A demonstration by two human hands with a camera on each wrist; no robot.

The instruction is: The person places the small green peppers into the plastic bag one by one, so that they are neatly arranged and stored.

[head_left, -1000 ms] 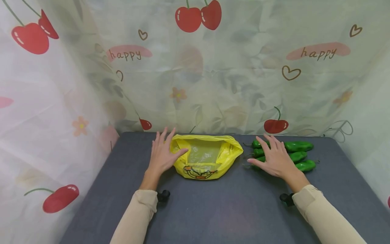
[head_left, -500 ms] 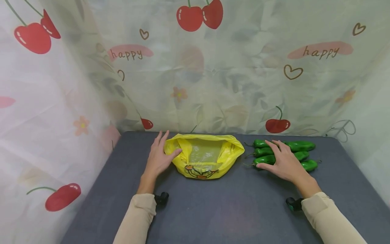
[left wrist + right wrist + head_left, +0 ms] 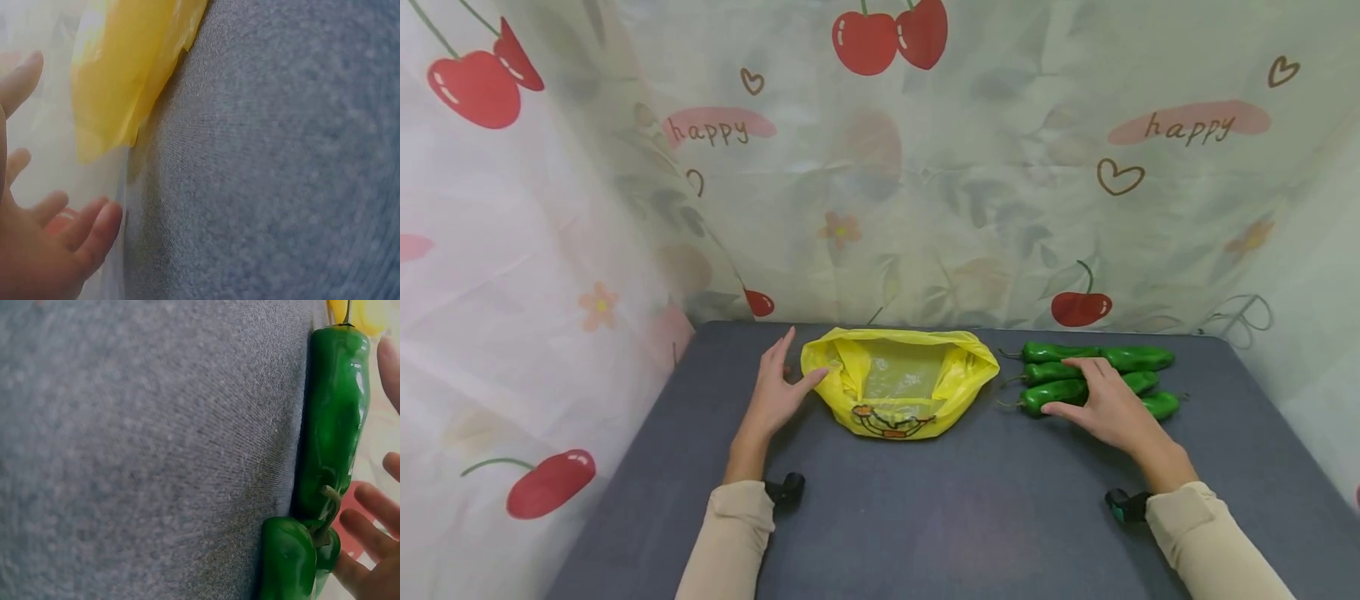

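A yellow plastic bag (image 3: pixel 895 421) with a printed picture on its front sits on the table, its mouth gaping upward. Just left of it is my left hand (image 3: pixel 775 396), fingers spread and thumb tip overlapping the bag's left rim. To the right of the bag lie several long green peppers (image 3: pixel 1052 395) in rows, most stems pointing left. My right hand (image 3: pixel 1108 408) hovers over their near side and hides part of them. In the right wrist view its fingers are spread beside a large pepper (image 3: pixel 334 419), gripping nothing.
The dark grey table (image 3: pixel 925 517) has its far edge against a patterned curtain (image 3: pixel 925 250). More curtain hangs along the left side, and a pale wall (image 3: pixel 1322 333) at the right. A black wrist camera mount (image 3: pixel 786 490) sits on each wrist.
My left hand has drawn left, off the bag's inside edge, and the bag's left rim now spreads wider. My right hand has shifted right and a little nearer, uncovering more peppers.
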